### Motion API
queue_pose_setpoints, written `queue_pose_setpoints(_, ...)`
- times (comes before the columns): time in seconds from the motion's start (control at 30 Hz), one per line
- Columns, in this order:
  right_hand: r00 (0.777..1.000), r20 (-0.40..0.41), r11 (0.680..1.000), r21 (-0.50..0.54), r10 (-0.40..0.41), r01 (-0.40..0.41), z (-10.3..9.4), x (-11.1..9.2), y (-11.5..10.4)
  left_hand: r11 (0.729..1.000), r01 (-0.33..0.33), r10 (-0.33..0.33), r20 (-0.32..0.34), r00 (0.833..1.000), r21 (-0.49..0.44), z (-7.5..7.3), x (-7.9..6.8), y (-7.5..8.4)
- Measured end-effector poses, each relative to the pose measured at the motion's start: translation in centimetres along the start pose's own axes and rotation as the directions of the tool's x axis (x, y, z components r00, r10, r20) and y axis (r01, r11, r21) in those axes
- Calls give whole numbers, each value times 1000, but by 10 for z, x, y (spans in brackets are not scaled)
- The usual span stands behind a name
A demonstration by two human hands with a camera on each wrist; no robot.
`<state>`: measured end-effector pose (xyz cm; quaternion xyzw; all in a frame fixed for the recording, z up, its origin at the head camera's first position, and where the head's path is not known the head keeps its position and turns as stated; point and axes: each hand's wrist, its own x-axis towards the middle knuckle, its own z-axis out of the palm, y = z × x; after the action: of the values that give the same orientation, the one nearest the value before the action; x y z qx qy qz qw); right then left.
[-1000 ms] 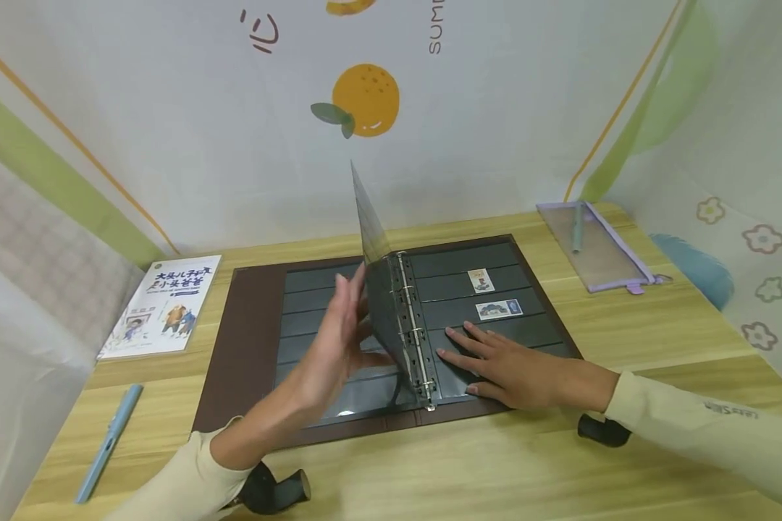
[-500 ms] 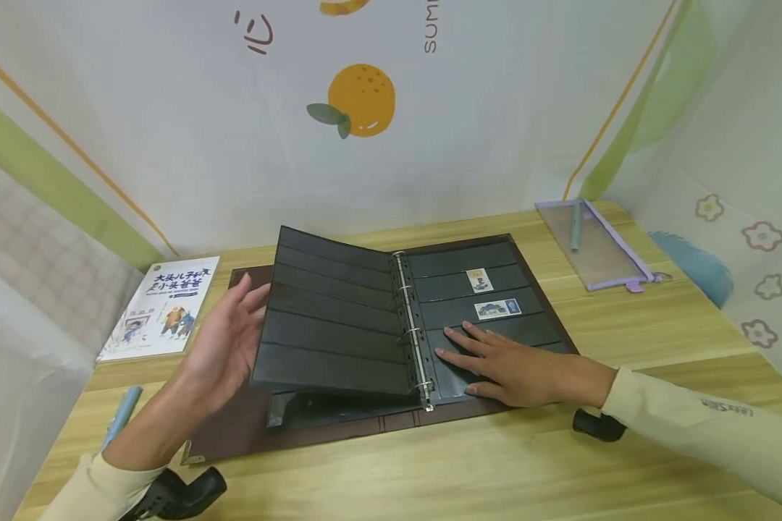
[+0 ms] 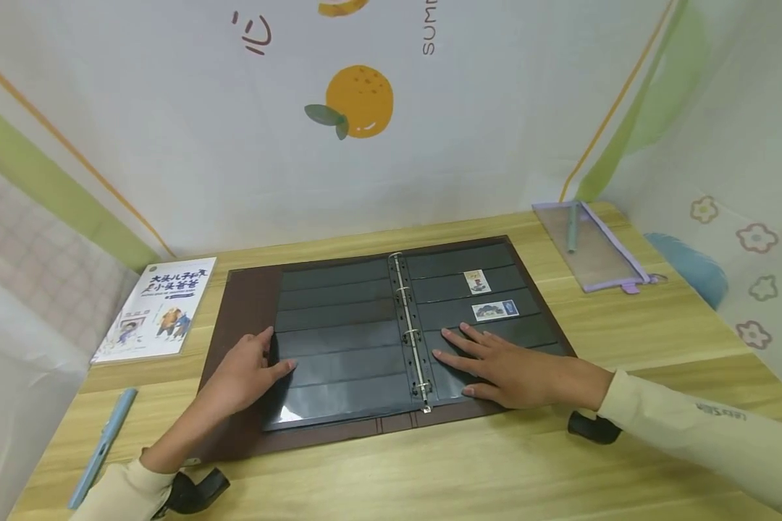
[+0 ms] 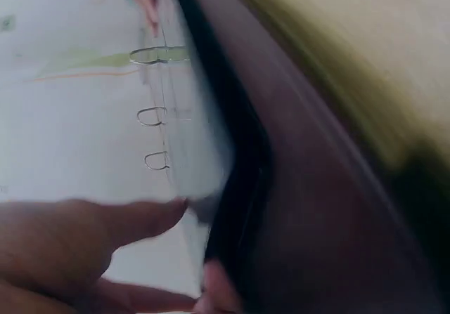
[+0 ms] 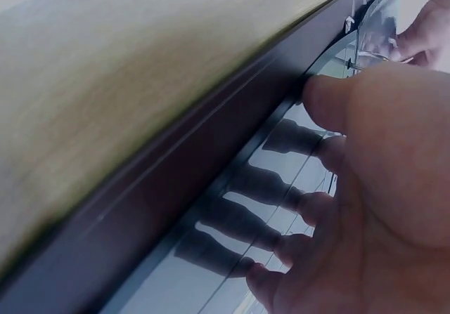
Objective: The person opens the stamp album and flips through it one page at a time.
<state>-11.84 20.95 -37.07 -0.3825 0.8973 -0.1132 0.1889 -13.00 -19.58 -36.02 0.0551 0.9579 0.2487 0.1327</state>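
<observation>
A brown stamp album (image 3: 244,311) lies open on the table, with black pocket pages on metal rings (image 3: 409,336). My left hand (image 3: 244,373) is at the left edge of the left page (image 3: 345,333), thumb on its face and fingers at its edge, pinching it. In the left wrist view the thumb (image 4: 148,219) touches the shiny page. My right hand (image 3: 508,365) rests with spread fingers on the lower right page (image 3: 450,373); the right wrist view shows its fingertips on the glossy surface. Two stamps, one upright (image 3: 477,281) and one wide (image 3: 495,310), sit in that page's pockets.
A white booklet (image 3: 153,311) lies at the left, with a light blue pen (image 3: 103,447) below it. At the back right is a lilac-edged mesh pouch (image 3: 599,253) with a grey-green pen (image 3: 572,228) on or in it. A printed curtain (image 3: 267,181) hangs behind the table.
The page that stood upright has swung over to the left and now lies flat. My left hand moved left, then came down at its edge. My right hand has stayed in place.
</observation>
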Motion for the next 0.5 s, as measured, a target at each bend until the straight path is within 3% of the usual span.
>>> queue_pose_setpoints(0.1,1000,-6,1000,-3,-1,1,1,0,-1,994,8,-11,32,999,113,4,-1,2)
queue_pose_setpoints(0.27,1000,-3,1000,11,10,-10,2,-1,-2,979,11,-19,38,999,204,10,-3,7)
queue_pose_setpoints(0.37,1000,4,1000,11,19,-19,2,-1,-2,955,-42,60,-52,997,294,17,-5,11)
queue_pose_setpoints(0.5,1000,-13,1000,-13,17,-17,4,-3,-1,905,-140,218,-154,964,402,31,-6,19)
